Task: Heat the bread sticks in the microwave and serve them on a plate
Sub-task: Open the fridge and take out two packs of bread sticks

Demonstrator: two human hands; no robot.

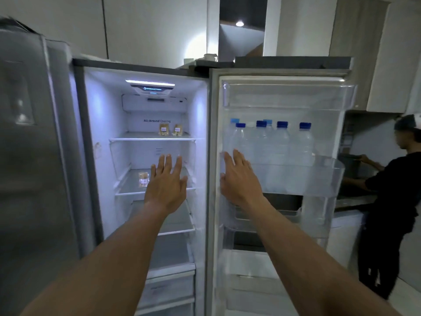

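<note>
1. The fridge [98, 124] has its right side open and lit. The door [284, 94] is swung wide, with its inner face toward the camera.
2. The bread sticks are in three small clear packets inside the fridge. Two packets [170, 130] stand side by side at the back of the top shelf [134, 136].
3. The third packet [143, 178] sits on the middle shelf [127, 185], toward its front.
4. The left grip [167, 185] reaches into the fridge at the level of the middle shelf. Its fingers are straight and spread and it holds nothing. It is just right of the third packet, and I cannot tell whether it touches it.
5. The right grip [239, 179] is also flat and loose, with straight fingers, and holds nothing. It lies on the door's inner face near the edge next to the compartment. I cannot tell how firmly it presses.
6. The right grip's fingertips overlap the left end of a clear door bin [323, 179]. The bin holds a row of water bottles [281, 142] with blue caps.
7. More glass shelves and drawers [168, 290] sit below the middle shelf.
8. The steel left door [34, 156] is closed.
9. At far right, another person [391, 190] in dark clothes stands at a counter [355, 201], turned away.
</note>
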